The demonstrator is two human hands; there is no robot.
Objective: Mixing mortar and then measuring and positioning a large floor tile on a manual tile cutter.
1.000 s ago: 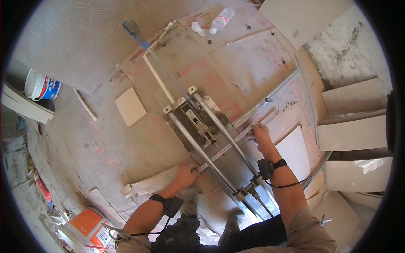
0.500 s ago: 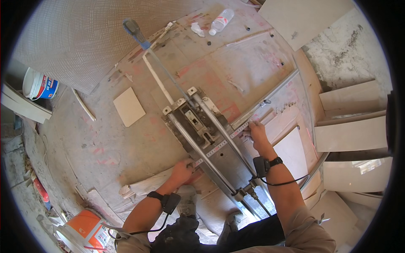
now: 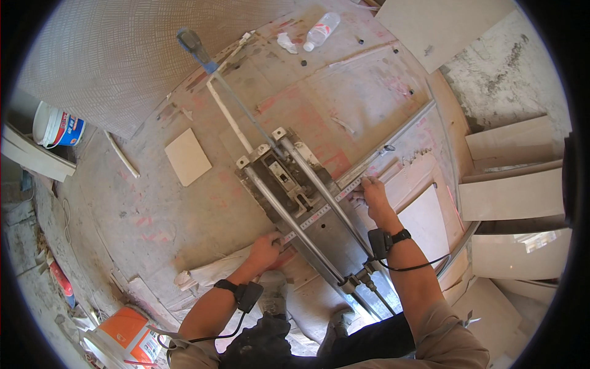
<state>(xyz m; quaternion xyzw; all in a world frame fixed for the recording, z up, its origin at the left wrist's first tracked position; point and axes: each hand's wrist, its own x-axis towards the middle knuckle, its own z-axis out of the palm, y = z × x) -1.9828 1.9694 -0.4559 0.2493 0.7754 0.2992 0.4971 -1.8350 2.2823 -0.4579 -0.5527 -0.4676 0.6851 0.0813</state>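
Across the bed of the manual tile cutter [image 3: 329, 234], from its left edge to its right and beneath its guide rails [image 3: 316, 182], runs a measuring tape [image 3: 316, 217]. The left hand [image 3: 267, 249] and right hand [image 3: 376, 195] appear pinched on it, one just beyond each edge. A slipping finger or uneven pull could skew it; rubbing against the rails could bow it, spoiling the reading.

Illumination is moderately bright and diffuse, shadows soft; glare marks the glossy panel [image 3: 515, 255] toward four o'clock and the metal plate [image 3: 388, 288] at five. Fisheye distortion bends straight edges near the rim, corners fall black, and the central measuring tape [image 3: 316, 216] shows little blur.
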